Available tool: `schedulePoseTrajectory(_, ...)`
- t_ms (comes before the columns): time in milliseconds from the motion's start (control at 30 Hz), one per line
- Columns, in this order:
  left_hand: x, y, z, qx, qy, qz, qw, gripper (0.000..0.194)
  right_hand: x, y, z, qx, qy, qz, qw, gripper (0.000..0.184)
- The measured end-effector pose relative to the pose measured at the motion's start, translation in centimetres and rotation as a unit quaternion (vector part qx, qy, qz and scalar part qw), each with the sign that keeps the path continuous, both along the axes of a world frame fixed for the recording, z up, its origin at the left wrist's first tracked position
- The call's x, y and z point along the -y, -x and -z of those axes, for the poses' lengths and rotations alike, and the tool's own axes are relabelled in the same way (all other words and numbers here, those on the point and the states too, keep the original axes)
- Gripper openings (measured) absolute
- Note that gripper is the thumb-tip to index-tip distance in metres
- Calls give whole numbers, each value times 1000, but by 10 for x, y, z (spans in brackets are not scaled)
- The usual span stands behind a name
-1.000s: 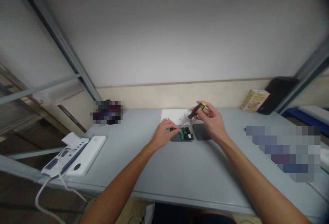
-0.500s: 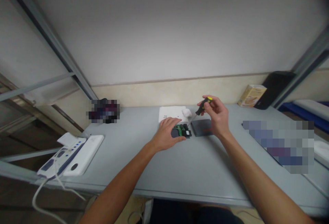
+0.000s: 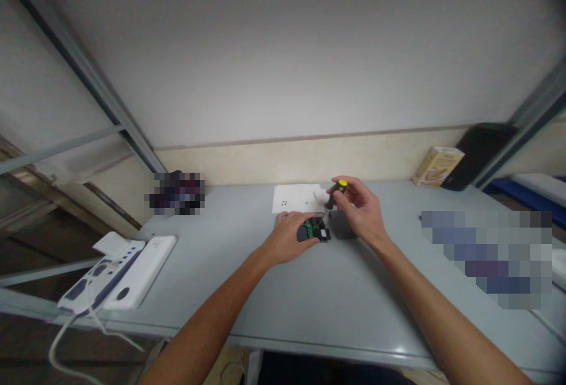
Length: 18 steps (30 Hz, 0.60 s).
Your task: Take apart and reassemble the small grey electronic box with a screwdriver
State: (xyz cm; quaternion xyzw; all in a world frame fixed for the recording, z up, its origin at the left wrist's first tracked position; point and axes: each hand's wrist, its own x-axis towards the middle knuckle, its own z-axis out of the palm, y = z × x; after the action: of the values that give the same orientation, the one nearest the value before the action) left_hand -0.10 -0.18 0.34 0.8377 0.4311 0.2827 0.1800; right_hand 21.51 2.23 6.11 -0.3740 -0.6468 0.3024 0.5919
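Observation:
My left hand [image 3: 286, 236] grips a small dark device [image 3: 315, 230] with a green circuit board showing, holding it against the grey table [image 3: 309, 290]. My right hand [image 3: 361, 211] pinches a small screwdriver [image 3: 336, 193] with a black grip and yellow cap, its tip pointing down toward the device. A flat dark grey cover [image 3: 341, 224] lies just right of the device, partly under my right hand. A white sheet of paper [image 3: 295, 198] with tiny dark specks lies behind them.
A white power strip [image 3: 104, 272] and a white power bank [image 3: 142, 269] sit at the table's left front corner, with a cable hanging off. A yellow carton [image 3: 437, 166] and a black object [image 3: 477, 152] lean at the back right wall.
My right hand has brought the screwdriver left and down toward the device. My left hand has slid slightly nearer, keeping hold of the device.

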Motion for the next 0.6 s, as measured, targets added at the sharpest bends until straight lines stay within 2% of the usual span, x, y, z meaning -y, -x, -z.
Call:
schedulePoseTrajectory(400, 0, 4, -4, 60, 27, 16, 998, 58, 2, -1, 2, -10, 13, -18, 1000, 31)
schedulePoseTrajectory(600, 0, 3, -2, 72, 20, 12, 997, 56, 2, 1, 4, 3, 17, -19, 1000, 30)
